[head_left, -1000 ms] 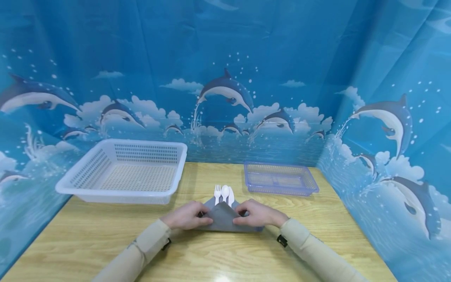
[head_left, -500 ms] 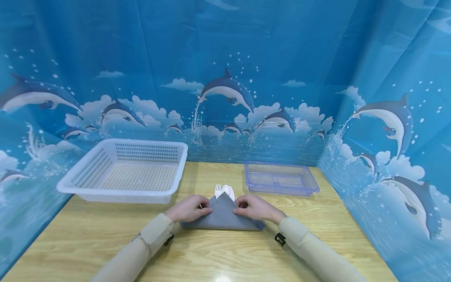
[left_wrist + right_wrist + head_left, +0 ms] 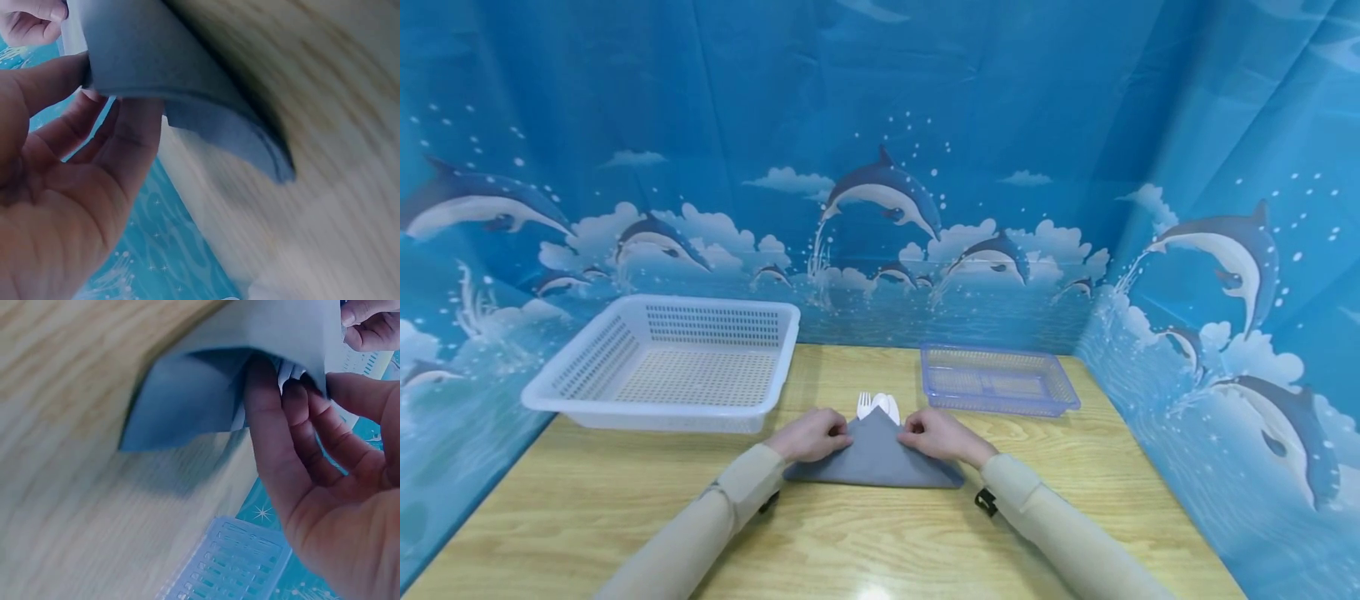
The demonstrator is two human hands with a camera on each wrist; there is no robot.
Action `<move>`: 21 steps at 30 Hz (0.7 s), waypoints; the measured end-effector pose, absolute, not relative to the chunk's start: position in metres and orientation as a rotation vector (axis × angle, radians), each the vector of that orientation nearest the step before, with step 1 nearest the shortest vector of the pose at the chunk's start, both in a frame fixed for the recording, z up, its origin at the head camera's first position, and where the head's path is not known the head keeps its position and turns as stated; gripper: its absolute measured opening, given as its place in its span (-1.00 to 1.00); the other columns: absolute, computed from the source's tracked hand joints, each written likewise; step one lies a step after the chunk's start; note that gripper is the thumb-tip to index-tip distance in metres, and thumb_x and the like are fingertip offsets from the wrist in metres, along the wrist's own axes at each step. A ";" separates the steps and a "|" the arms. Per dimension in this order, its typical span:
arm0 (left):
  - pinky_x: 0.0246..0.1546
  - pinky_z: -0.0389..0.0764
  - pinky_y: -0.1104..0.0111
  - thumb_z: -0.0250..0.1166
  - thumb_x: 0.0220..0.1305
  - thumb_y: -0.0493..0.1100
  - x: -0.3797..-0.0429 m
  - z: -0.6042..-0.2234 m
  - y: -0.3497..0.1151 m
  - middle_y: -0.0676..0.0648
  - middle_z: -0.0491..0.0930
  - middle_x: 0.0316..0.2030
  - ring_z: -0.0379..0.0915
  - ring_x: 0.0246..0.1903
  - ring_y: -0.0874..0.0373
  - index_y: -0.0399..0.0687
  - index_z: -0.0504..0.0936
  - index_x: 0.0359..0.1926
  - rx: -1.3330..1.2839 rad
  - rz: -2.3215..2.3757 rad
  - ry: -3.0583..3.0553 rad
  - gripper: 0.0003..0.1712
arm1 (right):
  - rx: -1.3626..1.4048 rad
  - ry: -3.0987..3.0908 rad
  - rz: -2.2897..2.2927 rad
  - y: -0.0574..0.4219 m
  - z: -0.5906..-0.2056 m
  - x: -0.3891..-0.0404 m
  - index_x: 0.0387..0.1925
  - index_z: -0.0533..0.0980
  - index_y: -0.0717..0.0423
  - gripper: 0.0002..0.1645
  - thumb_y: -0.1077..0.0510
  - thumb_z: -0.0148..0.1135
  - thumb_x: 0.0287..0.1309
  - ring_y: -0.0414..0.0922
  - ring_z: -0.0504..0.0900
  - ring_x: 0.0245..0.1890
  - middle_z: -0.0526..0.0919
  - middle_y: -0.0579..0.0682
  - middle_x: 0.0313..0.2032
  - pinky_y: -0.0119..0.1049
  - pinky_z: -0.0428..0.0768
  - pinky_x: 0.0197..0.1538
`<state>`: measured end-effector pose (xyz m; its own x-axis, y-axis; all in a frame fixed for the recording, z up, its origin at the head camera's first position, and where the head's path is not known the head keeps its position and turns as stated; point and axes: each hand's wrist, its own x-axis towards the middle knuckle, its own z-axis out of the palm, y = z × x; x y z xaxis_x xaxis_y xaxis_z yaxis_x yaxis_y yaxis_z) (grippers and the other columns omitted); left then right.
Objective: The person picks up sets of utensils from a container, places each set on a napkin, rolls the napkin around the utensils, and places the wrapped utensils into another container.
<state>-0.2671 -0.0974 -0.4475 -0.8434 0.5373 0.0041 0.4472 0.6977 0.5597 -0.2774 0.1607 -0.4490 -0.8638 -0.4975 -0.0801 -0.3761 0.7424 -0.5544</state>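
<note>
Gray cloth [image 3: 874, 460] partly covering white cutlery [image 3: 881, 401], left hand [image 3: 808, 435] pinching one edge, right hand [image 3: 943, 435] pinching the other

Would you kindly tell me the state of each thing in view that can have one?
Gray cloth: folded, pointed flap uppermost
White fork: lower part covered, tines showing
White spoon: mostly covered
White knife: mostly covered
White basket: upright, open-topped
Purple basket: upright, open-topped
Left hand: pinching the flap
Right hand: pinching the flap

The grey napkin [image 3: 874, 458] now covers more white cutlery [image 3: 882, 401].
</note>
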 end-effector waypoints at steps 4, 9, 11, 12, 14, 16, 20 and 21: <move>-0.56 0.26 0.41 0.24 0.35 -0.14 -0.270 -0.450 -0.095 0.11 0.32 -0.68 0.23 -0.64 0.24 0.00 0.48 -0.59 0.776 0.810 2.750 -0.67 | -0.659 2.722 -0.801 0.159 -0.451 -0.278 -0.60 0.54 -0.02 -0.66 0.06 0.18 0.32 -0.27 0.31 -0.69 0.40 -0.20 -0.70 -0.42 0.31 -0.58; -0.55 0.25 0.41 0.23 0.36 -0.14 -0.271 -0.453 -0.094 0.10 0.33 -0.67 0.23 -0.64 0.23 0.00 0.49 -0.58 0.735 0.792 2.747 -0.68 | -0.679 2.726 -0.786 0.155 -0.452 -0.278 -0.67 0.40 0.01 -0.57 0.10 0.11 0.38 -0.25 0.25 -0.72 0.28 -0.17 -0.73 -0.41 0.26 -0.60; -0.55 0.25 0.41 0.24 0.35 -0.15 -0.271 -0.453 -0.094 0.10 0.33 -0.67 0.23 -0.63 0.23 -0.02 0.49 -0.58 0.742 0.791 2.751 -0.68 | -0.680 2.737 -0.769 0.154 -0.453 -0.278 -0.67 0.37 0.00 -0.56 0.10 0.10 0.38 -0.26 0.23 -0.72 0.26 -0.18 -0.73 -0.41 0.25 -0.60; -0.55 0.25 0.41 0.24 0.35 -0.16 -0.271 -0.453 -0.094 0.10 0.33 -0.67 0.23 -0.63 0.23 -0.02 0.49 -0.58 0.747 0.789 2.753 -0.68 | -0.683 2.743 -0.763 0.153 -0.453 -0.278 -0.67 0.37 0.00 -0.56 0.11 0.10 0.39 -0.25 0.23 -0.72 0.26 -0.17 -0.73 -0.40 0.25 -0.60; -0.55 0.26 0.41 0.24 0.34 -0.17 -0.271 -0.453 -0.094 0.10 0.34 -0.67 0.24 -0.63 0.23 -0.02 0.50 -0.59 0.755 0.789 2.759 -0.68 | -0.673 2.751 -0.758 0.151 -0.453 -0.278 -0.64 0.42 0.03 -0.59 0.11 0.10 0.38 -0.25 0.25 -0.72 0.29 -0.16 -0.72 -0.39 0.26 -0.60; -0.55 0.26 0.41 0.25 0.33 -0.17 -0.271 -0.454 -0.093 0.10 0.34 -0.67 0.25 -0.63 0.24 -0.02 0.50 -0.59 0.756 0.792 2.765 -0.68 | -0.660 2.760 -0.751 0.150 -0.454 -0.279 -0.60 0.48 0.05 -0.63 0.12 0.11 0.37 -0.25 0.28 -0.71 0.33 -0.15 -0.71 -0.39 0.28 -0.60; -0.55 0.27 0.42 0.26 0.32 -0.16 -0.273 -0.455 -0.092 0.11 0.34 -0.68 0.25 -0.63 0.24 0.00 0.50 -0.61 0.738 0.781 2.772 -0.68 | -0.634 2.779 -0.730 0.148 -0.455 -0.279 -0.56 0.53 0.07 -0.67 0.13 0.12 0.36 -0.25 0.32 -0.70 0.39 -0.14 -0.69 -0.39 0.31 -0.60; -0.55 0.27 0.42 0.26 0.32 -0.15 -0.274 -0.456 -0.092 0.11 0.34 -0.68 0.25 -0.63 0.24 0.00 0.50 -0.61 0.732 0.779 2.774 -0.67 | -0.631 2.787 -0.723 0.148 -0.455 -0.279 -0.56 0.53 0.07 -0.68 0.13 0.13 0.35 -0.24 0.33 -0.70 0.40 -0.13 -0.68 -0.39 0.31 -0.60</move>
